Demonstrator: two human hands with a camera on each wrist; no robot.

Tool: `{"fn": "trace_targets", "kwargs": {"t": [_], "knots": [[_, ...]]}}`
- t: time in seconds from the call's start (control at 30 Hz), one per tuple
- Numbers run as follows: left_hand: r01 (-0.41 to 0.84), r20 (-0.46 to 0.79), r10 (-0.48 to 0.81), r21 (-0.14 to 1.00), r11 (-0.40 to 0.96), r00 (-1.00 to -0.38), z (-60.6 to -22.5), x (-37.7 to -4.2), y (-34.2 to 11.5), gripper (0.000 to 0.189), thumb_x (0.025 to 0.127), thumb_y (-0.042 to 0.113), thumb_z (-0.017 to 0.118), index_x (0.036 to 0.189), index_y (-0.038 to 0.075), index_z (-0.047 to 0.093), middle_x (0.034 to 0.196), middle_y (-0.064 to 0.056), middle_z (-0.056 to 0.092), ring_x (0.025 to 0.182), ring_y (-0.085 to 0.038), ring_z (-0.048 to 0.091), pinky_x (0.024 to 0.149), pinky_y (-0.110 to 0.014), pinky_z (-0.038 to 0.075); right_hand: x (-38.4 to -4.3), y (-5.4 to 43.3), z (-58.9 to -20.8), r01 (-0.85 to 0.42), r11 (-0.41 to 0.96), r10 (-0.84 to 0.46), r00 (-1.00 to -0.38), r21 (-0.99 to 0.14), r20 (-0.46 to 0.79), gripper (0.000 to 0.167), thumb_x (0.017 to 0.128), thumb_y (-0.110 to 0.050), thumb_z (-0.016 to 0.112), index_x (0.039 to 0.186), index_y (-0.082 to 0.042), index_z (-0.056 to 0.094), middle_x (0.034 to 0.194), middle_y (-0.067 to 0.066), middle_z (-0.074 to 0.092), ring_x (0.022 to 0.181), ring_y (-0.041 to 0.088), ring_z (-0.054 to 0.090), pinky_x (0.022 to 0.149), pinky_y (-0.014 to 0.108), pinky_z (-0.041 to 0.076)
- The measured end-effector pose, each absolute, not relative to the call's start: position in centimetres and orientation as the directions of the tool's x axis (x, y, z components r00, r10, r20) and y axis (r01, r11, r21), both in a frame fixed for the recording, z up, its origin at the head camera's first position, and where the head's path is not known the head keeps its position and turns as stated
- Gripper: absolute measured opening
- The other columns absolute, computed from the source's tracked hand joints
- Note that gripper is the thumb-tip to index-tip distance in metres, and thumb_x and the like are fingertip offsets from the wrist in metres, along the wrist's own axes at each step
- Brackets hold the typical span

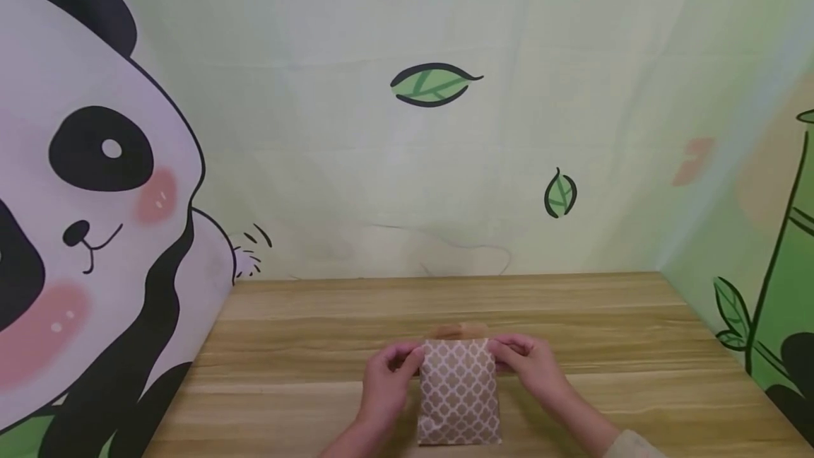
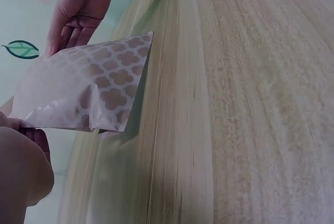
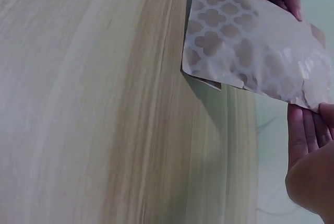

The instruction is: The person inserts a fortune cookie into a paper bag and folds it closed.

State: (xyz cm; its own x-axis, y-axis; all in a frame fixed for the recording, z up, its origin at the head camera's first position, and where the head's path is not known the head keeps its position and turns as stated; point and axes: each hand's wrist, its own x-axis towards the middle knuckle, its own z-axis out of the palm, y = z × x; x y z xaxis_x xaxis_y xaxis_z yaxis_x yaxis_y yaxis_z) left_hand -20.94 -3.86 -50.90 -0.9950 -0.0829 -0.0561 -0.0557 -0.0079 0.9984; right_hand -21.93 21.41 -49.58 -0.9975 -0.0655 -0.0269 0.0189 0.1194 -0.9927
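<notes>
Between the two hands stands a flat tan paper bag [image 1: 459, 394] printed with a white lattice pattern. The left hand [image 1: 384, 377] pinches its upper left corner between thumb and fingers. At the opposite upper corner, the right hand [image 1: 531, 366] pinches the paper the same way. Behind the top edge shows a plain brown strip [image 1: 473, 331]. In the left wrist view the bag [image 2: 112, 85] tilts, its lower edge close to the tabletop and its side slightly creased. A folded bottom edge pokes out under the bag [image 3: 224, 36] in the right wrist view.
The bag is over a wood-grain table [image 1: 286, 359]. Behind the table hangs a pale green backdrop [image 1: 305, 126] with printed leaves. A large printed panda [image 1: 127, 246] covers the left side, and printed bamboo [image 1: 785, 281] is at the right.
</notes>
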Motion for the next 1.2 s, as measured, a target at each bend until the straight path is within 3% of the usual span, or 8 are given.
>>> {"fn": "trace_targets", "kwargs": {"t": [0.33,0.57,0.83,1.07,1.2], "knots": [[-0.078,-0.078,-0.066,0.997,-0.007,-0.995,-51.0,-21.1,-3.8,0.020,0.101,0.019,0.075,0.113,0.003,0.075,0.101,-0.006,0.073,0.090,-0.018,0.069,0.082,-0.030,0.060,-22.5,21.0,-49.6,0.074,0.124,0.007,-0.997,-0.989,-0.074,0.022,0.103,-0.010,0.070,0.119,0.006,0.073,0.107,0.015,0.079,0.096,0.021,0.076,0.087,0.035,0.065],[-0.061,-0.062,0.043,0.998,0.028,-0.997,-50.1,-21.9,-4.6,0.032,0.099,0.030,0.078,0.120,0.006,0.073,0.113,-0.005,0.073,0.103,-0.018,0.068,0.094,-0.033,0.060,-22.5,21.1,-49.0,-0.026,0.099,-0.099,-0.995,-0.995,0.016,0.028,0.103,-0.008,0.070,0.122,0.013,0.070,0.108,0.018,0.078,0.093,0.016,0.076,0.088,0.036,0.065],[0.017,0.014,0.039,0.997,0.075,-0.999,-49.3,-22.4,-4.7,0.024,0.097,0.024,0.080,0.111,0.006,0.077,0.104,-0.004,0.075,0.098,-0.018,0.065,0.088,-0.031,0.056,-22.0,21.3,-48.2,-0.149,0.112,-0.190,-0.974,-0.983,0.126,0.027,0.103,-0.008,0.070,0.119,0.013,0.071,0.108,0.023,0.077,0.092,0.015,0.077,0.088,0.039,0.065],[0.012,0.012,0.001,0.998,0.066,-1.000,-49.1,-22.2,-4.9,0.023,0.098,0.025,0.079,0.111,0.006,0.076,0.103,-0.004,0.074,0.096,-0.018,0.066,0.086,-0.030,0.058,-22.0,21.3,-48.2,-0.135,0.132,-0.126,-0.985,-0.982,0.119,0.024,0.104,-0.007,0.069,0.117,0.013,0.072,0.106,0.025,0.077,0.089,0.016,0.077,0.088,0.046,0.065],[0.090,0.089,0.011,0.990,0.109,-0.996,-49.4,-22.2,-4.9,0.017,0.097,0.019,0.080,0.106,0.005,0.077,0.098,-0.005,0.076,0.088,-0.016,0.068,0.080,-0.028,0.060,-22.3,21.1,-48.4,-0.101,0.139,-0.071,-0.993,-0.985,0.091,0.020,0.104,-0.004,0.068,0.116,0.011,0.073,0.105,0.021,0.077,0.088,0.016,0.077,0.087,0.047,0.065]]}}
